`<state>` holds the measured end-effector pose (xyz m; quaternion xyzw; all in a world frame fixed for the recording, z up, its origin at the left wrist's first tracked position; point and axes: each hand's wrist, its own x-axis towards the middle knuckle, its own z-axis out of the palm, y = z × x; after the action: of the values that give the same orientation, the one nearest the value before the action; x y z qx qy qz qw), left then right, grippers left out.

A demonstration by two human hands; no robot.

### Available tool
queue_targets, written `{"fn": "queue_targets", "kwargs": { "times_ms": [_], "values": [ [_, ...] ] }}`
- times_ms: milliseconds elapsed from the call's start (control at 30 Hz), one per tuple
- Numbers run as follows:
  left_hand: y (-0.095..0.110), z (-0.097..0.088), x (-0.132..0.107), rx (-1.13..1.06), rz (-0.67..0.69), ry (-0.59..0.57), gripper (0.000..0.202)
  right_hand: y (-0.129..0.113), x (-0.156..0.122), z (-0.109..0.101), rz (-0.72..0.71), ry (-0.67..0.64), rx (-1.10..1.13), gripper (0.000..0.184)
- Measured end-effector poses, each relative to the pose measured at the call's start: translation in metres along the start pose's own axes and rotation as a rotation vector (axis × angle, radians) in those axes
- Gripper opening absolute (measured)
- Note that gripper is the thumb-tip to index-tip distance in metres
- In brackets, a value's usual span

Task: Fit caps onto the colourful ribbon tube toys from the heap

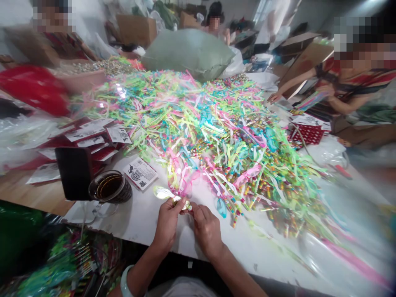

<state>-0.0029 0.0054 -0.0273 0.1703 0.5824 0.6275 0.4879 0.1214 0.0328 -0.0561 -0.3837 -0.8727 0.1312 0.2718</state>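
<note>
While your forearms rise from the near edge of the white table [145,225], your left hand [167,225] and right hand [208,231] meet fingertip to fingertip, backs turned up, wrists angled inward. Both pinch narrowly on one small shiny ribbon-tied piece [183,204], your left thumb and forefinger on its left end and your right fingertips on its right; it is too small to make out further. It sits just above the tabletop, at the near foot of the big heap of pink, green and blue plastic ribbons [222,136]. A pale green bangle [125,282] circles your left wrist. Left of your hands stands a glass mug of dark drink [108,187].
</note>
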Motion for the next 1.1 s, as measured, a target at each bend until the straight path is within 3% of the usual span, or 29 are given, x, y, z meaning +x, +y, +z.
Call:
{"fn": "queue_targets", "kwargs": {
  "times_ms": [133, 233, 400, 633, 800, 967, 1100],
  "values": [
    [0.006, 0.007, 0.003, -0.066, 0.041, -0.031, 0.025, -0.001, 0.018, -0.019, 0.093, -0.043, 0.221, 0.030],
    [0.006, 0.010, 0.006, -0.067, 0.045, -0.082, 0.024, -0.003, 0.023, -0.028, 0.120, -0.115, 0.170, 0.028],
    [-0.003, 0.005, 0.012, -0.096, -0.008, -0.074, 0.026, -0.004, 0.012, -0.008, -0.003, -0.080, -0.147, 0.032],
    [-0.009, 0.003, 0.012, -0.082, 0.028, 0.021, 0.028, 0.001, 0.007, 0.011, -0.057, -0.045, -0.235, 0.033],
    [-0.008, 0.009, 0.010, -0.166, -0.012, -0.039, 0.024, 0.009, 0.013, 0.004, 0.041, -0.083, 0.031, 0.030],
    [-0.008, 0.013, 0.013, -0.108, -0.033, -0.085, 0.025, 0.011, 0.023, -0.024, 0.236, -0.190, 0.464, 0.027],
    [-0.014, 0.010, 0.020, 0.029, -0.013, -0.085, 0.029, 0.010, 0.025, -0.034, 0.289, -0.235, 0.514, 0.028]
  ]
}}
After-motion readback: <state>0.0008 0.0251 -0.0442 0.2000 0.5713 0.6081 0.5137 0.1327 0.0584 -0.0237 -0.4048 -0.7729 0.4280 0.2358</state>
